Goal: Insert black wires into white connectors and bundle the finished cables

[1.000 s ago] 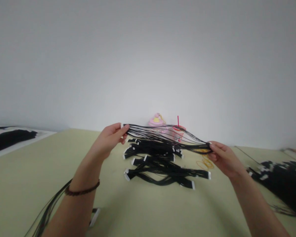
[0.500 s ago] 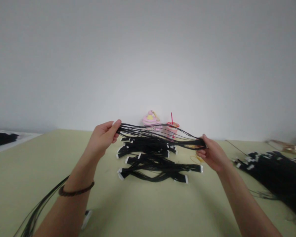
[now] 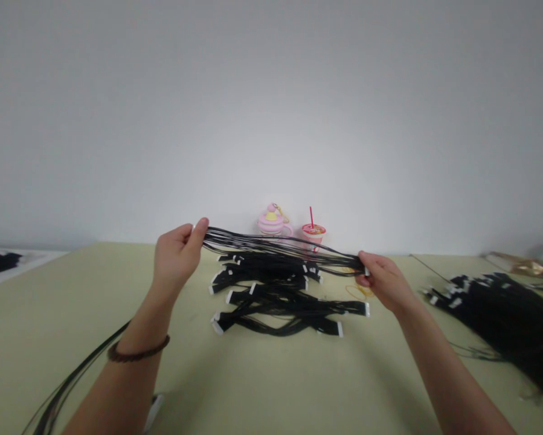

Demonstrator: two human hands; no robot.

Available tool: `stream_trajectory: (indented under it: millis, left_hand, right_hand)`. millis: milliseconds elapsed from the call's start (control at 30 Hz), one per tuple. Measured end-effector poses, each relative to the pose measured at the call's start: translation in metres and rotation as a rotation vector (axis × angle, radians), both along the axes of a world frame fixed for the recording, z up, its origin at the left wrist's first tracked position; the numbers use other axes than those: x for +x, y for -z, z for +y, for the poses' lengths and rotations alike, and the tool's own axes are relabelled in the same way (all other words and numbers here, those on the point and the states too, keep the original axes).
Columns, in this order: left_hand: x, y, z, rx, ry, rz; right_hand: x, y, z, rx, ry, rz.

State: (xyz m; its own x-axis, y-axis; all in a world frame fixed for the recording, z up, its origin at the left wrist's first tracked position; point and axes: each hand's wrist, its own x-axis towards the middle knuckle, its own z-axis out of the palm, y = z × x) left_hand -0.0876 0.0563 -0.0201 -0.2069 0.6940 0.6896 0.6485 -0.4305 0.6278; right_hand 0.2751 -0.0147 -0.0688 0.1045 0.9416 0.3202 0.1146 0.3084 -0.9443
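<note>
White wall [image 3: 271, 109] rises behind your pale green table [image 3: 63, 302]. Your left hand [image 3: 176, 257] and right hand [image 3: 384, 281] each pinch one end of a bundle of thin black cables [image 3: 280, 246], held stretched above a crisscrossed pile of cables [image 3: 275, 299]. A cup with a red straw [image 3: 313, 232] stands far off; the blurred cable heap [image 3: 493, 314] runs out of view at right.

Thin black cable bundle [image 3: 280, 246], strands loosely fanned, held level.
</note>
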Motion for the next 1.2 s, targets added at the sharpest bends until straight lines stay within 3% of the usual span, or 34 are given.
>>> stream_trajectory:
  millis: [67, 200, 267, 400, 633, 800, 1200]
  left_hand:
    - [0.002, 0.002, 0.003, -0.024, 0.058, -0.094]
    - [0.009, 0.005, 0.011, -0.054, 0.304, -0.505]
    - [0.012, 0.005, 0.014, -0.052, 0.343, -0.609]
    - [0.012, 0.004, 0.012, -0.042, 0.276, -0.569]
    - [0.011, -0.004, -0.005, -0.066, 0.086, -0.307]
    - [0.012, -0.005, -0.007, -0.104, 0.116, -0.376]
    - [0.018, -0.006, -0.012, -0.123, 0.159, -0.385]
  right_hand:
    - [0.0, 0.0, -0.002, -0.008, -0.049, -0.006]
    - [0.0, 0.0, -0.005, -0.056, -0.143, -0.047]
    - [-0.001, 0.001, -0.005, -0.081, -0.161, -0.065]
    - [-0.001, 0.003, -0.003, -0.131, -0.173, -0.084]
    - [0.0, 0.003, -0.004, -0.206, -0.172, -0.134]
    - [-0.006, 0.003, -0.001, -0.203, -0.118, -0.168]
    - [-0.008, 0.011, 0.012, -0.067, 0.235, -0.182]
